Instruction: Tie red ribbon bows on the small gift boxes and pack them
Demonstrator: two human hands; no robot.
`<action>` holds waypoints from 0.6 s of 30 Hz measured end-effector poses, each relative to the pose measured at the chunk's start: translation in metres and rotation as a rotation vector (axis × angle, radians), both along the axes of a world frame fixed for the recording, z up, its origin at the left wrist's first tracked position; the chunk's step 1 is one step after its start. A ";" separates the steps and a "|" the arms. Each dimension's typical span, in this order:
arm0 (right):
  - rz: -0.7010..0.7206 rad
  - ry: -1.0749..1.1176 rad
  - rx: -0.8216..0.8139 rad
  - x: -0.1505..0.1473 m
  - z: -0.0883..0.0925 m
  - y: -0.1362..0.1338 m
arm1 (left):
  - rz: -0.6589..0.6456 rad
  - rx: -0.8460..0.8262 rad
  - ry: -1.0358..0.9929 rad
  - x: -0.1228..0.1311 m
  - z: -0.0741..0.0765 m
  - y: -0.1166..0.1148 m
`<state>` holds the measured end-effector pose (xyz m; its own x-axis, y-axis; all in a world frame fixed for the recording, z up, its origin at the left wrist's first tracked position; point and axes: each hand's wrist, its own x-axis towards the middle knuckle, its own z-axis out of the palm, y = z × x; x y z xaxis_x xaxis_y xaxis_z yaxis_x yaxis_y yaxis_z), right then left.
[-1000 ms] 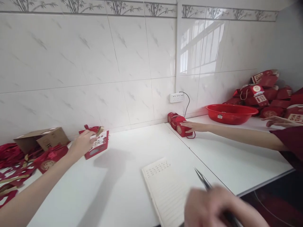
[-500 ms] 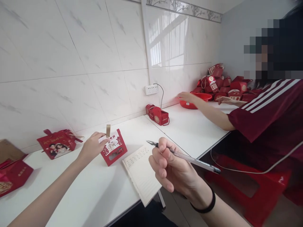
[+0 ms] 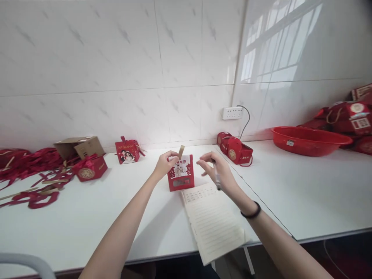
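Note:
A red and white gift box with a printed couple and a small window stands upright on the table. My left hand pinches its upper left edge, next to a gold strip that sticks up from the top. Just right of the box, my right hand is closed around a pen, its thumb and index finger reaching toward the box. Below both hands lies an open notebook with handwriting on its top lines; its lower corner hangs past the table edge.
On the left are red ribbons, a cardboard box, a red box and a photo-printed box. Red boxes sit near a socket. A red basin and piled red boxes are at right.
The view has swung left, and the co-worker is out of it. My right hand has moved toward the gift box, turning the pen downward. My left hand still pinches the box.

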<state>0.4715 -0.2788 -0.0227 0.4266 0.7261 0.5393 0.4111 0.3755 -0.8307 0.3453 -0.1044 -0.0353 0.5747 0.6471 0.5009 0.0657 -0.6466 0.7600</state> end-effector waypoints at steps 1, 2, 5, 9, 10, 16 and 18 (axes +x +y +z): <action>-0.052 -0.113 -0.032 0.006 0.001 0.014 | -0.031 -0.014 0.011 0.003 0.001 0.001; -0.093 -0.208 -0.071 0.011 0.002 0.027 | -0.054 -0.022 0.017 0.005 0.003 0.003; -0.110 -0.382 -0.203 0.023 0.011 0.059 | -0.113 -0.030 0.036 0.011 0.005 0.009; -0.045 -0.454 -0.227 0.029 0.020 0.088 | -0.164 -0.056 0.061 0.016 0.004 0.019; -0.037 -0.460 -0.201 0.029 0.019 0.093 | -0.169 -0.062 0.067 0.017 0.003 0.021; -0.064 -0.349 0.049 0.024 -0.010 0.113 | -0.143 -0.084 -0.029 0.023 -0.010 0.026; -0.079 -0.325 0.099 0.022 -0.023 0.113 | -0.110 -0.071 -0.108 0.024 -0.016 0.024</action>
<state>0.4933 -0.1657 -0.0460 0.2740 0.6348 0.7224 0.6791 0.4041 -0.6127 0.3696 -0.0804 -0.0509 0.5891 0.6192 0.5191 -0.0874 -0.5898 0.8028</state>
